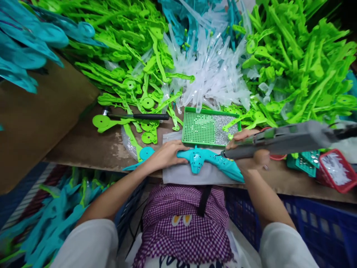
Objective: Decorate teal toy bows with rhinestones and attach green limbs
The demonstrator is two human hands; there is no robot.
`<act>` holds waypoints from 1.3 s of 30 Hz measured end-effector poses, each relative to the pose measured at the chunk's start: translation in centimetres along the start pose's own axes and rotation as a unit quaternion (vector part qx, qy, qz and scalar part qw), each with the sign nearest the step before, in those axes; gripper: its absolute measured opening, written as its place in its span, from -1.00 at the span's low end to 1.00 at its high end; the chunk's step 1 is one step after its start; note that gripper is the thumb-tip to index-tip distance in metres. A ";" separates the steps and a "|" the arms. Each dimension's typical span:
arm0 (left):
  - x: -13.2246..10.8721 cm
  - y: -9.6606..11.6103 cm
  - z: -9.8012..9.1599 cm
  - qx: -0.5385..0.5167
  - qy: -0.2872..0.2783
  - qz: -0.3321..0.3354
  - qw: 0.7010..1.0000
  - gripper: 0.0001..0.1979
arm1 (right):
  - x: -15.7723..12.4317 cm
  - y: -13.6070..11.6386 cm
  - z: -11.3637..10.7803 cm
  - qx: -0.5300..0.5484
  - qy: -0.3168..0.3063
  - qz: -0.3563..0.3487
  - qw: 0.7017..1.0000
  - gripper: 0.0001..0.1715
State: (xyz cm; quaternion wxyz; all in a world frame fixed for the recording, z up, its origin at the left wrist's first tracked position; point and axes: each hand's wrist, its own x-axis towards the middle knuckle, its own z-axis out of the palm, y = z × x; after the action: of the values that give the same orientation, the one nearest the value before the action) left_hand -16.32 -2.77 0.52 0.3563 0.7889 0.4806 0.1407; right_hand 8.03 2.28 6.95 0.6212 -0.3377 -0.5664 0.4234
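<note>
Hands are apart, both on the near side of the green tray (196,128), and each one is closed on a thing. Left hand (170,153), before the tray's left part, is clamped on the left end of a teal plastic piece (196,160); right hand (247,163), by the tray's near right corner, is wrapped around a grey power tool (290,137).

Far to the left of the tray stands a brown cardboard box (36,123). Closer to the tray, on its left, a hammer (147,116) with black handle lies on the bench (80,147), and bright green parts (119,44) are piled behind it. One teal disc (147,152) shows beside the left hand — whether it joins the held piece, I cannot tell.

The held piece is just in front of the tray, over a grey cloth (178,176). Tray itself has small silvery bits (220,128) in its right half, and behind it rises a heap of clear plastic pieces (209,74). The tool's tip is at the teal piece, before the tray's right half — if it touches, this is too small to tell. Farther right of the tray sits a red basket (328,178) with whitish pieces inside.
</note>
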 end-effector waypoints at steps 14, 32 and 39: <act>0.1 0.0 0.0 0.001 0.005 0.000 1.000 -0.52 | -2.5 1.9 -0.7 0.003 -0.029 0.039 0.999 -0.46; 0.1 -0.1 0.1 -0.007 0.007 0.004 1.000 -0.51 | 0.5 1.0 1.4 0.051 0.087 -0.014 0.995 -0.42; 0.0 0.1 0.1 0.002 0.001 -0.008 1.000 -0.49 | 6.4 7.1 4.8 -0.028 0.048 -0.043 0.998 -0.54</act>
State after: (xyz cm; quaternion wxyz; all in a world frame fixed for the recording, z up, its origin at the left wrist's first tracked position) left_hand -16.23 -2.84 0.51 0.3556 0.7854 0.4875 0.1378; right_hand 2.27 10.77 3.90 0.6556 -0.3500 -0.5618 0.3635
